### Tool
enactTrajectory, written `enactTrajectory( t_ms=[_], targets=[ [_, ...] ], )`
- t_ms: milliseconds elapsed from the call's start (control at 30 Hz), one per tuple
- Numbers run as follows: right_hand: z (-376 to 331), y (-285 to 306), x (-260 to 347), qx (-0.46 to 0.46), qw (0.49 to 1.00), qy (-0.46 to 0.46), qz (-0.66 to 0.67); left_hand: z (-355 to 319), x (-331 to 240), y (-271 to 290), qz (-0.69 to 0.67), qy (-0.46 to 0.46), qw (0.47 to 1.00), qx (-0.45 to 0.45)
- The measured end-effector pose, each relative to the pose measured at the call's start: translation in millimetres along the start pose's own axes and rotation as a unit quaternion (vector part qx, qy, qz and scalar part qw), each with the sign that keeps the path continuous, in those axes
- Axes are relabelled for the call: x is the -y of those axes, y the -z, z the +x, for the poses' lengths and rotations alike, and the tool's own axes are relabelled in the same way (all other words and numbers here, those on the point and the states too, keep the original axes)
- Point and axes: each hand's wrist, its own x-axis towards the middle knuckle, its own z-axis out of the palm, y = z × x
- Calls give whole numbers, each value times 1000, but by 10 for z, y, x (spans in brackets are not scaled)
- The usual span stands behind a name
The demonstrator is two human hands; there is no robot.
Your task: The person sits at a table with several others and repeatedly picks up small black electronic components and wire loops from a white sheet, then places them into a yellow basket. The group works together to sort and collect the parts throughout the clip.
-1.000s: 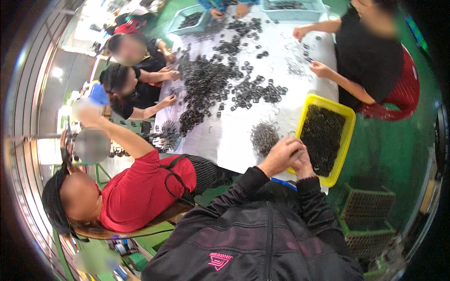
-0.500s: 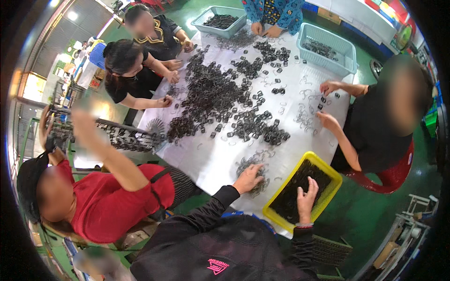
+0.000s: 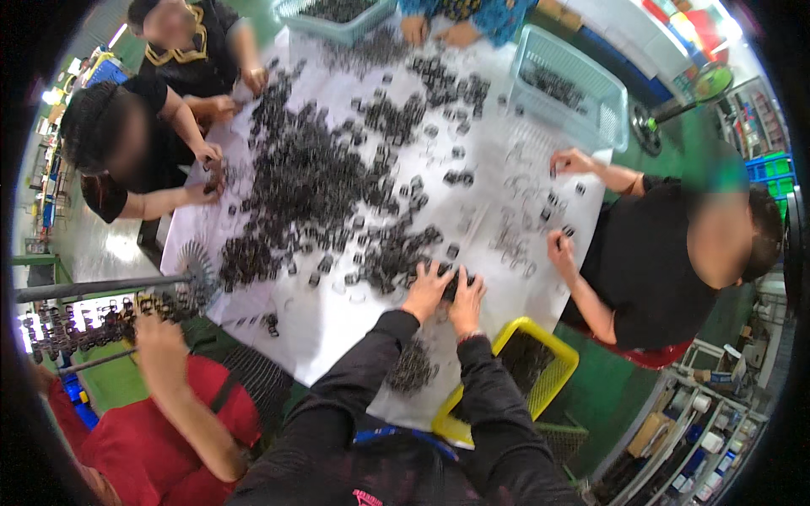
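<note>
The left hand [image 3: 428, 291] and the right hand [image 3: 467, 304] reach forward side by side over the counter [image 3: 325, 320], near each other, the fingers of each spread apart. A few small black pieces [image 3: 451, 285] lie in the gap between them; whether any of these is pinched cannot be told. The left hand's fingertips are at the near edge of a loose cluster of black buckle-like pieces [image 3: 392, 257].

Nearer the body, between the two dark sleeves, sits a heap of thin, dark curved clips [image 3: 411, 368]. The right sleeve [image 3: 498, 405] passes in front of a yellow basket [image 3: 553, 340] with dark contents, at the counter's near edge.

Beyond the cluster, to the left, spreads the large main pile of black pieces [image 3: 304, 169]. To the right, thin curved wires [image 3: 510, 244] are scattered before a co-worker in a black shirt [image 3: 637, 261]. Farther off stand two light blue baskets [image 3: 607, 118], each holding dark parts. Patterned blue sleeves [image 3: 502, 21] show at the far edge, and two co-workers in black [image 3: 110, 198] lean in from the left. At lower left, a person in red [image 3: 194, 422] raises an arm near a rack of hanging black parts [image 3: 84, 329].
</note>
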Motion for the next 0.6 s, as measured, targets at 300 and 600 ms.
enactTrajectory(
  t_ms=[300, 600],
  targets=[
    [-217, -249, 209, 128, 693, -175, 687, -635, 143, 202, -449, 183, 865, -127],
    [-258, 257, 290, 119, 601, -152, 776, -791, -35, 651, -607, 239, 713, -256]
  ],
)
